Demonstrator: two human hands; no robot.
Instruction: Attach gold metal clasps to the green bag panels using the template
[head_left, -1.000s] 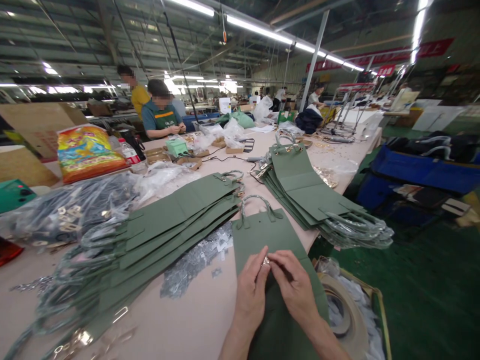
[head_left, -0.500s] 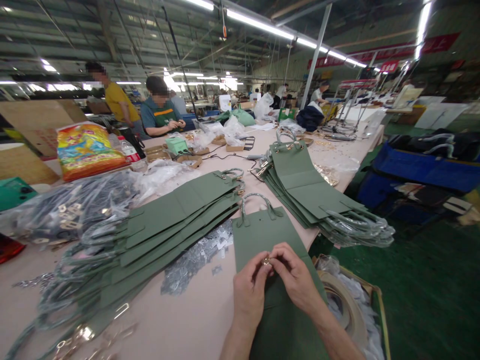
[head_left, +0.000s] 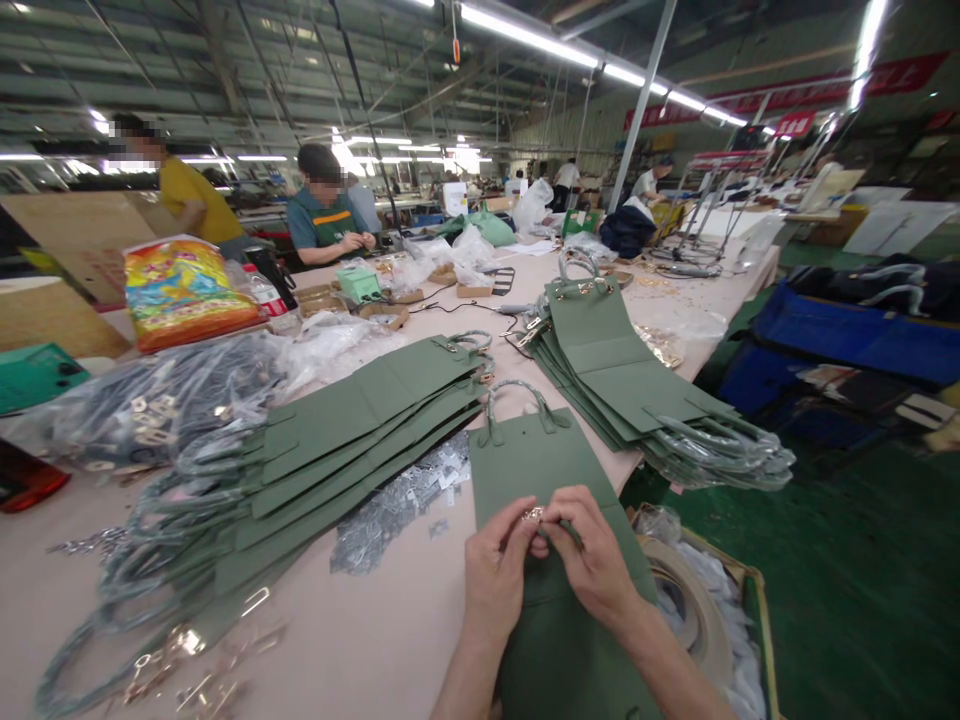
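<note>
Between the fingertips of my left hand (head_left: 501,560) and my right hand (head_left: 589,545) is a small gold-coloured metal fitting (head_left: 534,514). Both hands pinch it; its exact shape is partly covered by the fingers. Beneath them lies a flat green bag panel (head_left: 517,460) with a plastic-wrapped handle (head_left: 517,388) at its far end. To the left is a fanned stack of similar green panels (head_left: 360,400). Another stack of green panels (head_left: 622,350) lies to the right, reaching over the table edge. Small flat metal plates (head_left: 405,505) are spread beside my panel.
Gold hardware pieces (head_left: 184,650) lie at the near left. A bright printed bag (head_left: 184,295), a bottle (head_left: 264,290) and plastic-wrapped parts (head_left: 172,400) stand along the left. Below the table's right edge is a bin with tape rolls (head_left: 697,610). A co-worker (head_left: 326,215) works across the table.
The gold fitting has turned slightly between my fingers, and my fingertips have shifted around it. The view has swung a little left. The person in yellow has moved left.
</note>
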